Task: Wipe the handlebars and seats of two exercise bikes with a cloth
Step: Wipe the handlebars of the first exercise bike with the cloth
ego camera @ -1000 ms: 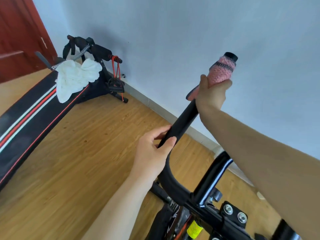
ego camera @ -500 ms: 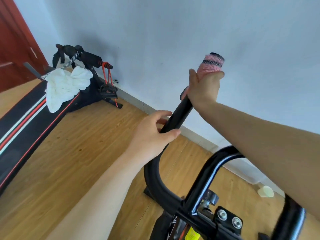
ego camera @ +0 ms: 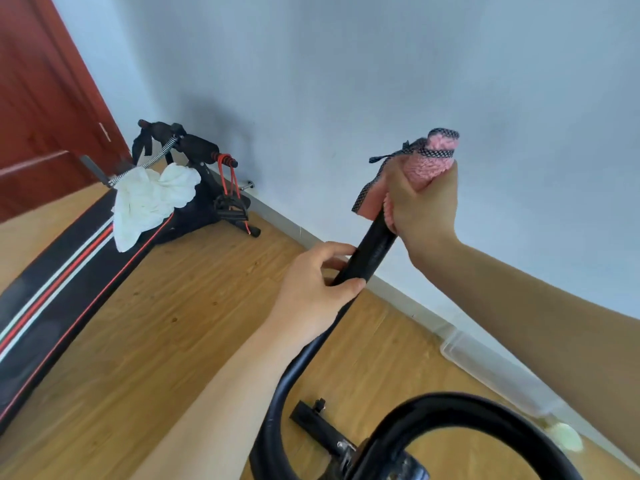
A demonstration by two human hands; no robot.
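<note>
Since a moment ago the right hand [ego camera: 420, 202] has slid the pink cloth [ego camera: 431, 164] up over the tip of the black handlebar [ego camera: 372, 252], fingers curled tight around both. Left hand [ego camera: 313, 292], lower down, wraps the bar, thumb near side. A white rag [ego camera: 152, 199] lies far left

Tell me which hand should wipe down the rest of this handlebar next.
Probably the right hand: it already grips the pink cloth wrapped round the handlebar tip and could slide it downward. The left hand holds the bare bar lower, steadying it.
</note>
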